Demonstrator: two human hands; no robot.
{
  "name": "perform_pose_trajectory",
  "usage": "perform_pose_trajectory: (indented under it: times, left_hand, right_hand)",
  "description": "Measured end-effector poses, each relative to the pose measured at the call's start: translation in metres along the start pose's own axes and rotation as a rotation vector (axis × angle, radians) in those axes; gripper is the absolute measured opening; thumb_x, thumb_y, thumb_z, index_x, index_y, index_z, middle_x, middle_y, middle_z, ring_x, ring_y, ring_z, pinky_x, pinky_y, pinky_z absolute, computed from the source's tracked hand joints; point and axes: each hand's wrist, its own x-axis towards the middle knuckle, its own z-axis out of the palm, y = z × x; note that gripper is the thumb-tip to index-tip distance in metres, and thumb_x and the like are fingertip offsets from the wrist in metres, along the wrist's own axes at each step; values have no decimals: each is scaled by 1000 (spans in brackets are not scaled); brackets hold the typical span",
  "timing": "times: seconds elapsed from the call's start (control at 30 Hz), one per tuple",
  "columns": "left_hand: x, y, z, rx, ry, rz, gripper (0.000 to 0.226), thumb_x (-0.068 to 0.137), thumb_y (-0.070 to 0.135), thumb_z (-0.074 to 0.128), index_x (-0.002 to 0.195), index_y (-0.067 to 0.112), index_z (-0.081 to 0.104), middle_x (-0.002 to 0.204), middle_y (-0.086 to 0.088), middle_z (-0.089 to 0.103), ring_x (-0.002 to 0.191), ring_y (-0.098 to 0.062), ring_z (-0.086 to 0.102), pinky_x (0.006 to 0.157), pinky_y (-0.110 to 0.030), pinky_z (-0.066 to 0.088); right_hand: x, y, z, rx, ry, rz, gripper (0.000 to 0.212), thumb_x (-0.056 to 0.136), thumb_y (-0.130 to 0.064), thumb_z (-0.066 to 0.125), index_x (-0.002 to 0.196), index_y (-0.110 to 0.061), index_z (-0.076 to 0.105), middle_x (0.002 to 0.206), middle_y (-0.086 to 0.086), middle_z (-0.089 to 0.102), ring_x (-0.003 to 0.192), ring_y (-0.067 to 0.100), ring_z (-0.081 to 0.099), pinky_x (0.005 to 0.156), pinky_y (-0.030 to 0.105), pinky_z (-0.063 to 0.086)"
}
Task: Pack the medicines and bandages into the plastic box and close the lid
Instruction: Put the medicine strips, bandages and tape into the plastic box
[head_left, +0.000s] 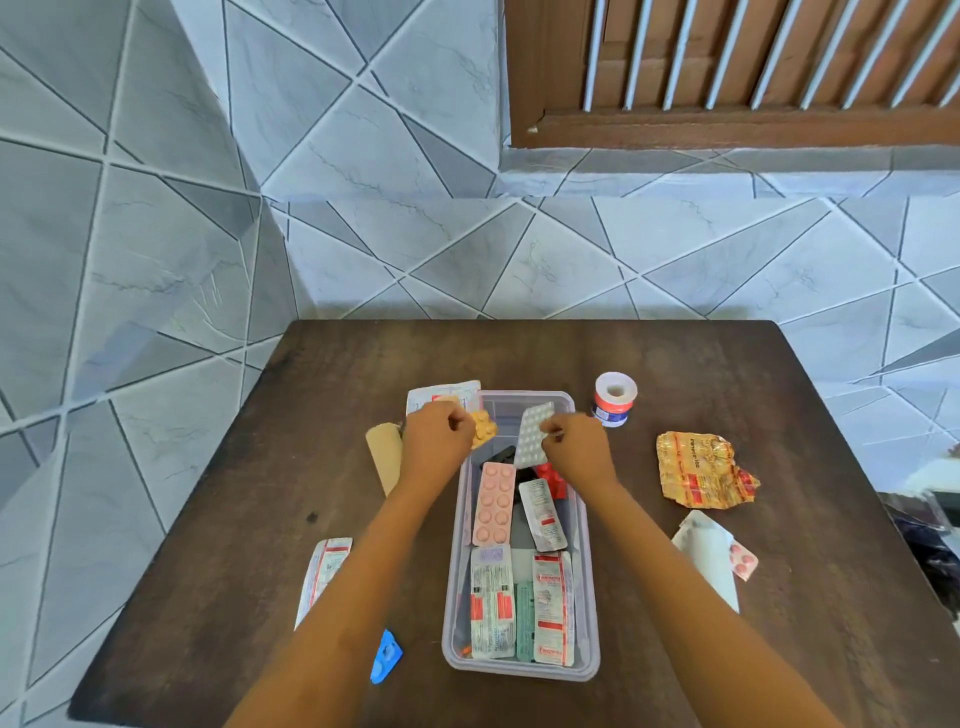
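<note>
Holding a strip apiece, worked above the far end of the box. Left hand (439, 434) pinched shut on an orange pill strip (483, 429), just over the box's far left corner. Right hand (576, 447) pinched shut on a white pill strip (534, 435), tilted upright over the open plastic box (589, 582). Sat mid-table, that box, lid off and nowhere to be seen in this view.

Looked roughly half packed. Already inside: a pink pill strip (492, 505), a silver strip (543, 514) beside it, something red (549, 475) under the right hand, and near the close end three printed strips side by side, among them a red-and-white strip (491, 608) and a green strip (524, 621).

Still lay out on the wooden table (675, 364): a tape roll (615, 398) beyond the box to the right, a crumpled gold packet (698, 470) further right, a white packet (709, 556) with a small pink strip (743, 564) touching it, a printed sheet (441, 395) behind the left hand, a tan bandage roll (384, 457) partly hidden by that hand, a long strip (322, 577) at the left, and a blue blister (385, 657) near the left forearm.

Judged as left to do: dropping the two held strips, gathering the loose items, finding the lid and shutting it.
</note>
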Motion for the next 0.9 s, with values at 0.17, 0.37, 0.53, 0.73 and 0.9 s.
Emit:
perform_pose_trajectory:
  times: [0.17,0.37,0.53,0.73,0.9]
  left_hand:
    - [-6,1,34,4,-114,-51,21,86,1,51,93,-4,71,97,-19,72,90,-30,66,80,-35,52]
    - [-2,9,57,384,-315,15,25,89,-2,45,108,-3,62,115,-23,64,104,-35,61,86,-39,50]
    - [-10,13,71,703,-466,101,41,93,4,47,134,1,44,151,-21,30,108,-33,62,85,-39,51]
    - [-7,13,78,1028,-397,223,34,100,11,37,132,7,47,141,-16,46,122,-27,52,97,-32,44]
    - [-11,10,75,979,-333,251,26,98,16,40,116,11,59,121,-9,62,118,-25,50,98,-34,40]
  right_hand:
    - [6,-2,10,-378,-190,-56,21,88,3,42,78,-2,60,111,25,64,91,34,58,77,38,42]
    - [9,17,33,-722,-228,-191,32,89,-16,54,115,0,61,144,26,39,137,30,35,112,39,31]
    - [6,19,34,-854,-228,-253,29,65,-35,77,81,-12,75,80,6,76,97,20,68,105,31,41]
    - [-4,22,36,-925,-150,-324,40,67,-37,75,99,-13,72,88,0,77,105,19,66,102,34,45]
    - [-18,24,28,-958,-247,-359,55,87,-35,56,129,-1,48,133,18,55,139,32,32,120,42,13]
